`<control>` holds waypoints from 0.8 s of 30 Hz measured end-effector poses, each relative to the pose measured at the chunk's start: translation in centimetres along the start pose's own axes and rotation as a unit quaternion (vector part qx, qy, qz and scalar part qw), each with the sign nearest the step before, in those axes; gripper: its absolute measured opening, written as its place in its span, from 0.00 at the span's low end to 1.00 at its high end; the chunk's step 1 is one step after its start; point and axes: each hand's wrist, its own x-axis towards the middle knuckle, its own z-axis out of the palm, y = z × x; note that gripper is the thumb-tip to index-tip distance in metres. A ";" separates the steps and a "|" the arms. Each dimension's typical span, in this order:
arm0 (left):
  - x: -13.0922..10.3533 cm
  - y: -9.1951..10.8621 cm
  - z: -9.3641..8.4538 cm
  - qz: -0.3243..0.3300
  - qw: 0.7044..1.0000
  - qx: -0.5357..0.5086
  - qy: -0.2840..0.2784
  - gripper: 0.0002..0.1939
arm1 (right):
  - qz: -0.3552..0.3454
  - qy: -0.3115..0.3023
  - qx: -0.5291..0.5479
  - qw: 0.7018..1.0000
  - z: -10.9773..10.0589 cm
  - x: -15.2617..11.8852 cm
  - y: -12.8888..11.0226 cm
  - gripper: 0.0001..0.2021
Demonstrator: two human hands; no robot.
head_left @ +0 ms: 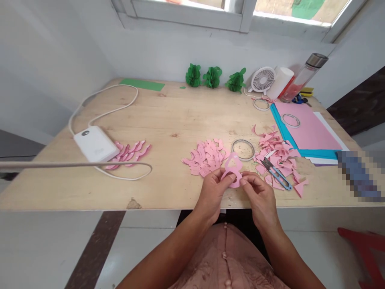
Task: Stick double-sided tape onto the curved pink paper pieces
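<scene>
Between my two hands, above the table's front edge, is a pink paper cutout (233,163) with rounded loops and an opening. My left hand (214,190) pinches its lower left part, thumb on top. On the right side, my right hand (258,194) grips the edge with thumb and fingertips. A pile of curved pink paper pieces (206,157) lies just beyond my left hand. Blue-handled snips (278,174) rest on pink scraps (279,150) to the right of my right hand. A tape roll (243,149) lies flat behind the cutout.
White power box (96,144) with cables and pink strips (130,152) at left. Green paper shapes (212,77), a small fan (263,80) and a bottle (304,78) stand along the back. Stacked coloured sheets (313,130) lie at right; a red stool (365,253) is below.
</scene>
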 end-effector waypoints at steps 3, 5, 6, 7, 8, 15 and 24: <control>0.1 -0.3 -0.2 0.004 1.000 0.014 0.011 0.06 | 0.006 -0.007 0.009 1.000 0.2 -0.1 -0.2 0.07; 0.2 -0.4 -0.3 0.009 0.999 0.025 0.029 0.06 | 0.009 -0.016 0.026 1.000 0.3 -0.2 -0.3 0.07; 0.2 -0.4 -0.3 0.013 0.999 0.028 0.038 0.06 | 0.011 -0.018 0.035 0.999 0.4 -0.3 -0.4 0.06; 0.2 -0.4 -0.4 0.018 0.998 0.028 0.045 0.06 | 0.013 -0.016 0.042 0.999 0.4 -0.3 -0.5 0.07; 0.3 -0.4 -0.4 0.023 0.998 0.026 0.053 0.06 | 0.014 -0.010 0.047 0.999 0.4 -0.4 -0.5 0.08; 0.6 0.0 0.1 0.010 0.996 0.012 0.093 0.08 | -0.032 0.022 0.047 0.998 0.4 -1.2 -0.3 0.18; 0.3 0.4 0.7 -0.020 0.995 -0.024 0.094 0.08 | -0.107 -0.006 -0.029 0.994 0.8 -2.4 -0.2 0.22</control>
